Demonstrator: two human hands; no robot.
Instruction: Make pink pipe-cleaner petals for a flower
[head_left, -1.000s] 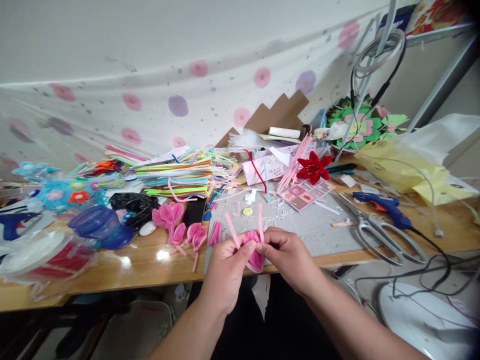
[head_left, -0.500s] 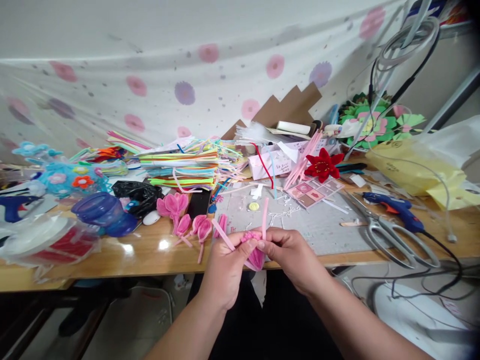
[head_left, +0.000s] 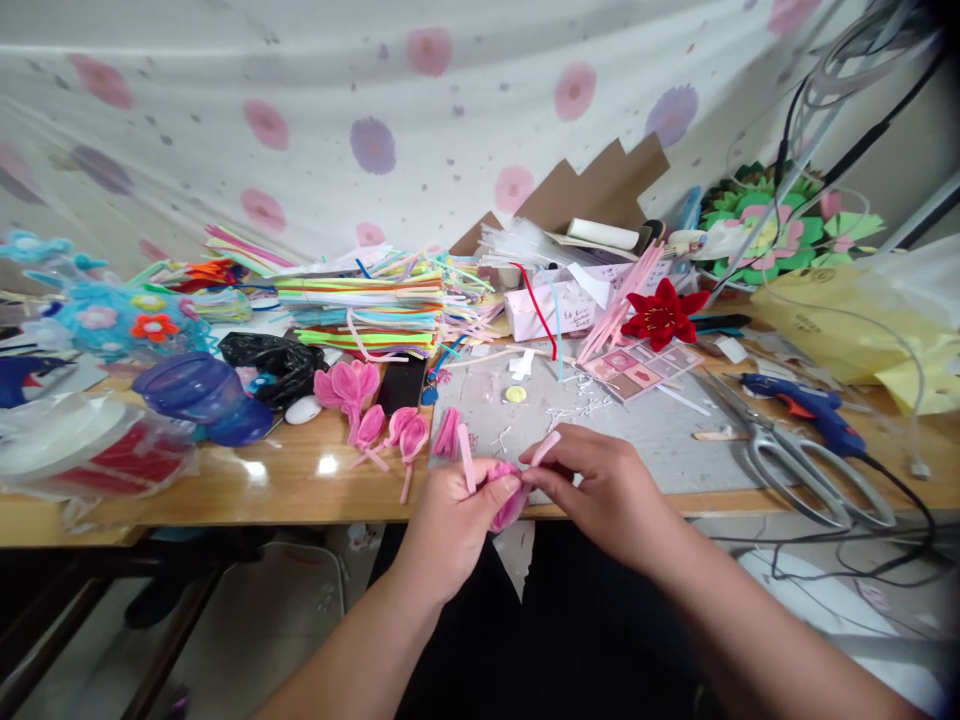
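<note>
Near the table's front edge, my left hand [head_left: 448, 520] is closed around a pink pipe-cleaner flower [head_left: 507, 512], thumb pressed on its upper part. A pale pink pipe cleaner [head_left: 466, 458] sticks up beside that thumb. My right hand [head_left: 611, 495] pinches at the flower's right side, where another pale pink end [head_left: 545, 449] pokes out above the fingers. Exactly how the pieces join is hidden by my fingertips. Just left of my hands lie finished-looking pink petals [head_left: 347, 386], a pink bud on a stem [head_left: 412, 438] and a small pink bundle [head_left: 448, 433].
Scissors [head_left: 806, 470] and a blue glue gun [head_left: 814, 405] with its cable lie at right. A grey mat [head_left: 637, 450] bears a palette [head_left: 637, 370] and a red flower [head_left: 661, 314]. Stacked coloured pipe cleaners [head_left: 367, 305] stand behind; a blue jar [head_left: 202, 395] is left.
The pale pink end at my right hand has tipped over to the right, while the left one stands more upright. My right fingers have shifted on the flower, and the camera view has moved slightly.
</note>
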